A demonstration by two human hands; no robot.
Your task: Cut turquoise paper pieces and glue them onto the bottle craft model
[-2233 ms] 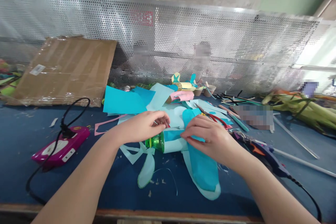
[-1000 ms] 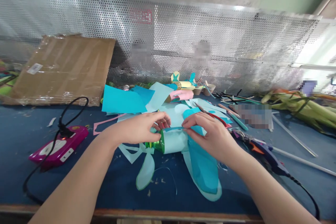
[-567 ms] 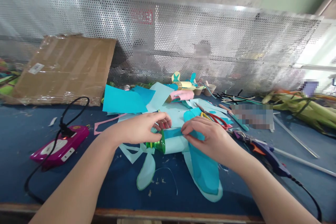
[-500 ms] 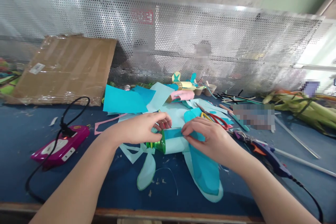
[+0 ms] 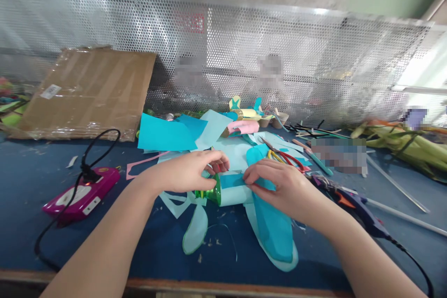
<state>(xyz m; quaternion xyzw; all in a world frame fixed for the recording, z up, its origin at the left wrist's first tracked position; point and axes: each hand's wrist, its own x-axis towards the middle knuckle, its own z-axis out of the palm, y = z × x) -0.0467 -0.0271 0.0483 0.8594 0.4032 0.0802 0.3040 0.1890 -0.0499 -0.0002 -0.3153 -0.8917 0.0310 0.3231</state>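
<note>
Two bare hands make my grip at the paper-wrapped green bottle (image 5: 234, 197): left hand (image 5: 197, 167) loosely curled by its neck, right hand (image 5: 275, 180) nearly pinched on its blue strip (image 5: 230, 180); whether either grasps, I cannot tell. Scissors (image 5: 291, 159) and glue gun (image 5: 361, 209) crowd its right, paper sheets (image 5: 165, 133) its far side. On its near side the bench (image 5: 157, 251) leaves room to the wooden edge (image 5: 223, 286).

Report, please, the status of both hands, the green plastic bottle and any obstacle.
Left hand at green plastic bottle, grip unclear. Right hand at bright blue paper strip. Red-handled metal scissors just beyond.
</note>
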